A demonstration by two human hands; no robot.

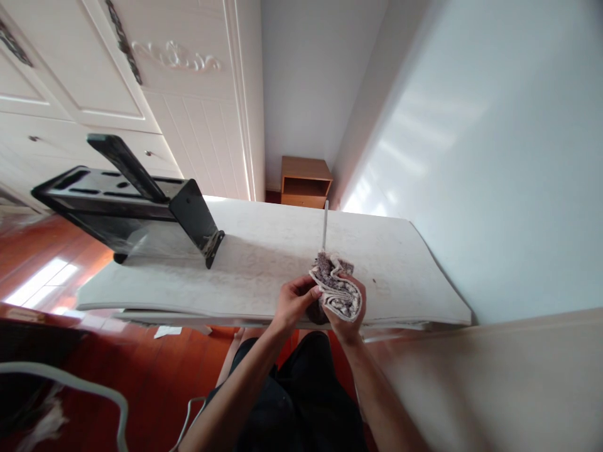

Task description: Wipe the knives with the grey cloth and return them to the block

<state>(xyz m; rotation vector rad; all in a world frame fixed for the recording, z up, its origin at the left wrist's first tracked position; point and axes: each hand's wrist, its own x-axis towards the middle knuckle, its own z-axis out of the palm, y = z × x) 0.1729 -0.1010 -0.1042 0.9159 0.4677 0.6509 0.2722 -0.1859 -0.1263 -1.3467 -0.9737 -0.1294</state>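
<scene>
Between my hands is a folded and rolled fuzzy cloth (340,294), brown-grey with pale edges, its spiral end facing up. My right hand (349,326) wraps round its right side and underside. On the other side, my left hand (294,301) pinches the cloth's left edge with thumb and fingers. Both hands are over the near edge of a long white board-like tabletop (264,251). A thin pale rod or cord (325,223) extends along the top from behind the cloth; its near end is hidden.
A black metal stand (188,213) with an upright bar is on the left of the tabletop. White cabinets (198,113) rise behind it. A small wooden nightstand (306,176) stands beyond the far edge, with a pale wall on the right. A white cable (94,386) hangs lower left.
</scene>
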